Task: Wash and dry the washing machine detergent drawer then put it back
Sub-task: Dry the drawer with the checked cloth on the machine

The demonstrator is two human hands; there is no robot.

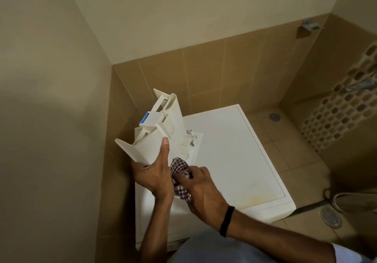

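Looking down through the head camera, I see the white washing machine point(234, 150) spread beneath both sets of fingers, its flat top reaching well beyond the right knuckles toward the tiled corner. The detergent drawer point(163, 123) is held up in the air above the machine's left edge, tilted on end, its compartments rising away from the fingertips and its curved front panel lowest, in the palm. The left hand point(155, 177) grips that front panel: the thumb point(165, 146) lies straight up the drawer's side, and the other fingers curl round the panel's lower edge. The right hand point(202, 189), just beside the left palm, has its fingers bunched tight round a checked cloth point(180, 168), which is squeezed between the two hands and touches the drawer's lower end. Just past the right fingertips a separate white plastic piece point(192, 142) lies on the machine's top. A black wristband point(227, 221) circles the right wrist, behind the knuckles. A small blue tab point(144, 118) shows on the drawer's left side, above the left thumb tip.
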